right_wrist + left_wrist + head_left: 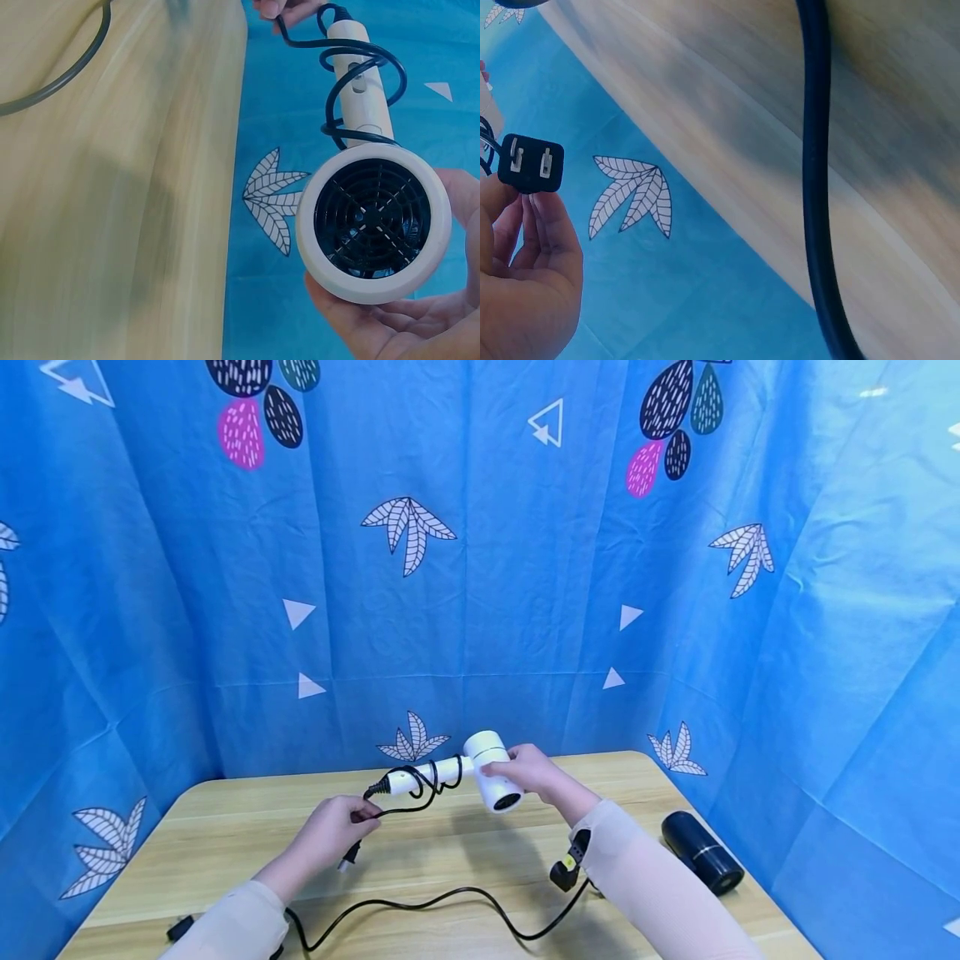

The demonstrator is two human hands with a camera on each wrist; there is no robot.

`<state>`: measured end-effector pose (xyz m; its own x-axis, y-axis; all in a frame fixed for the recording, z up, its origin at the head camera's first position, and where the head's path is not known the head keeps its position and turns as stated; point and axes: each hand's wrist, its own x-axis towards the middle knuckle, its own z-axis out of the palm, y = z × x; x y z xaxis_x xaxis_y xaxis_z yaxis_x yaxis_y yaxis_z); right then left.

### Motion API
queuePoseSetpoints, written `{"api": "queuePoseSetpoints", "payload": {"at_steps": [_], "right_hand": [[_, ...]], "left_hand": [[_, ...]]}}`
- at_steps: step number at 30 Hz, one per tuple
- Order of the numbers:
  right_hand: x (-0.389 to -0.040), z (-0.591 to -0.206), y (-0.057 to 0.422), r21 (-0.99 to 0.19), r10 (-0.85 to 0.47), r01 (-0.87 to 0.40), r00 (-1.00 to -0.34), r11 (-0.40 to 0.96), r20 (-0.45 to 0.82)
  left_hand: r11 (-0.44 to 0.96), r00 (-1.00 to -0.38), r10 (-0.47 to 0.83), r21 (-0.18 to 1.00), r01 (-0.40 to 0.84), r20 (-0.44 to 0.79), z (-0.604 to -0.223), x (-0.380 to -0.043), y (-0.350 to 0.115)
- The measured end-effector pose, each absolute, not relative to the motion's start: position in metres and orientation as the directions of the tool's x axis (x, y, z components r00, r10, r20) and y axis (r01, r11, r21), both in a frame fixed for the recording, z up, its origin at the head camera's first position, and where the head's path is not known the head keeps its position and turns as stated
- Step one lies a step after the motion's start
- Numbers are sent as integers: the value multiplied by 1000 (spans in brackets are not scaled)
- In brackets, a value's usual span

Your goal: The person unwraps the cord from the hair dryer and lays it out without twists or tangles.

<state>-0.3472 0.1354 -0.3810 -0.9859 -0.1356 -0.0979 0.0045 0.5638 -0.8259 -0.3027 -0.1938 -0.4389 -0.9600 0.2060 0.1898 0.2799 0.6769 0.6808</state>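
Note:
A white hair dryer (491, 773) is held above the table, its handle pointing left. My right hand (529, 770) grips it round the barrel; the right wrist view shows the black grille (373, 217) at one end. A black cord (397, 75) winds loosely in several turns round the handle (364, 97). My left hand (337, 828) pinches the cord near its end, left of the handle. The two-pronged plug (531, 163) sticks out from those fingers, and hangs downward in the head view.
On the wooden table (247, 827), a black cylinder (701, 852) lies at the right edge. Another black cable (450, 893) runs across the front between my wrists, with a small black piece (180, 928) at front left. Blue patterned curtains (465, 610) surround the table.

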Motion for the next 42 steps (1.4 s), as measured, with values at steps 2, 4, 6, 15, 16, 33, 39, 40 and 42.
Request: {"api": "queuePoseSetpoints", "payload": {"at_steps": [2, 4, 6, 15, 16, 33, 39, 40, 42], "right_hand": [[-348, -381, 135, -826, -132, 7, -986, 564, -99], [-348, -382, 135, -825, -129, 9, -987, 565, -99], [-349, -383, 136, -823, -124, 11, -987, 567, -99], [-350, -386, 138, -806, -97, 12, -991, 591, -87], [-351, -387, 138, -806, -95, 13, -992, 592, -86], [-349, -389, 140, -792, -98, -1, -992, 610, -74], [-350, -391, 141, -785, -89, 1, -993, 619, -72], [-350, -391, 141, -783, -90, 0, -993, 622, -72], [-350, -392, 141, -781, -93, -2, -993, 625, -72]], "left_hand": [[680, -961, 203, 678, 278, 189, -438, -302, -194], [687, -960, 202, 671, 278, 192, -437, -301, -194], [695, -958, 203, 660, 285, 200, -436, -300, -195], [721, -922, 267, 578, 384, 280, -427, -295, -199], [721, -916, 278, 567, 398, 290, -426, -294, -199], [707, -864, 396, 496, 503, 312, -401, -293, -210], [703, -848, 409, 476, 529, 338, -395, -296, -213], [705, -846, 409, 470, 530, 342, -394, -296, -214], [707, -845, 405, 466, 532, 350, -391, -296, -214]]}}
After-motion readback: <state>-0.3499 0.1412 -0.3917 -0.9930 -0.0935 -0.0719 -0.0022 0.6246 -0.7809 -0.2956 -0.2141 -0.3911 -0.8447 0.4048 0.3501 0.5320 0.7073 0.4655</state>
